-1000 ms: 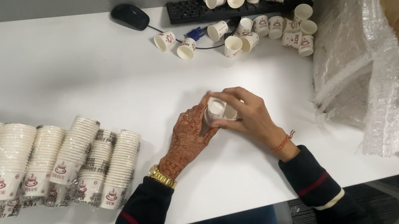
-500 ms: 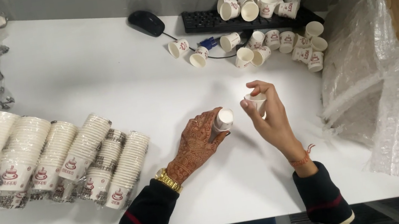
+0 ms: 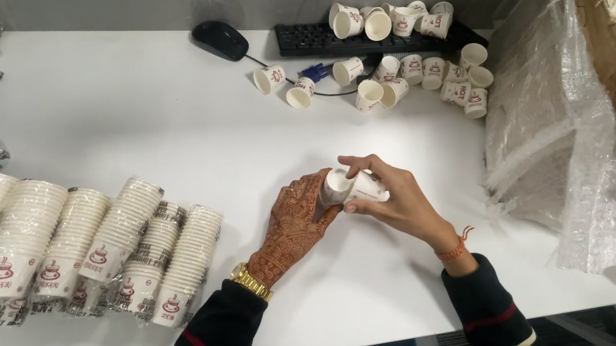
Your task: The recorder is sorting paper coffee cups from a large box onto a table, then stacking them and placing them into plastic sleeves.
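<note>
Rejoined, both hands [image 3: 348, 208] now press two smooth tapered paper cups [image 3: 351, 186] together.

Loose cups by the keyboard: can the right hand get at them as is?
Probably yes, once freed. The right hand now holds a cup, but bare table lies between it and the loose cups, nothing blocking.

two hands [image 3: 292, 226] by the keyboard [image 3: 377, 38], two small cups [image 3: 353, 186] held, one mouse [image 3: 220, 40], about eight cup stacks [image 3: 59, 242] left of it.
</note>
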